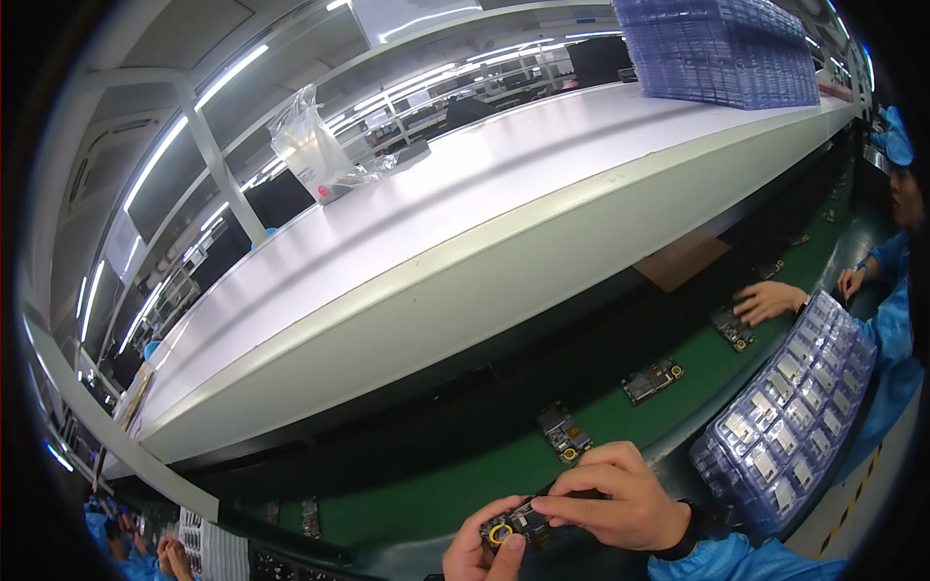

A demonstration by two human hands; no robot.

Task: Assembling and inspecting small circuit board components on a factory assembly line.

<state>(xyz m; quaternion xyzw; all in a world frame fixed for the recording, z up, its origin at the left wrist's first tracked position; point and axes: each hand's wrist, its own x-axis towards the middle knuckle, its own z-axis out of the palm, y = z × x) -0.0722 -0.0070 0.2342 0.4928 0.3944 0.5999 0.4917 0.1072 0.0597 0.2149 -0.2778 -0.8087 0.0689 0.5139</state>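
Low in the view, a small dark circuit board (530, 520) with a yellow ring at one end is held above the green conveyor belt (426, 504). My left hand (479, 548) is closed on the ring end, its thumb lying over the near edge. From the right, my right hand (620, 499) reaches over with thumb and fingers pinched at the board's other end; any small part between those fingertips is hidden. Just beyond my hands a similar circuit board (562, 433) lies on the belt, and another board (653, 381) rests farther right.
Stacked clear plastic trays (790, 416) holding pale parts stand at the belt's right side. A co-worker's hand (770, 302) touches a board (732, 329) there. A white shelf (387, 252) runs above the belt, carrying a plastic bag (315, 145) and a tall tray stack (722, 53).
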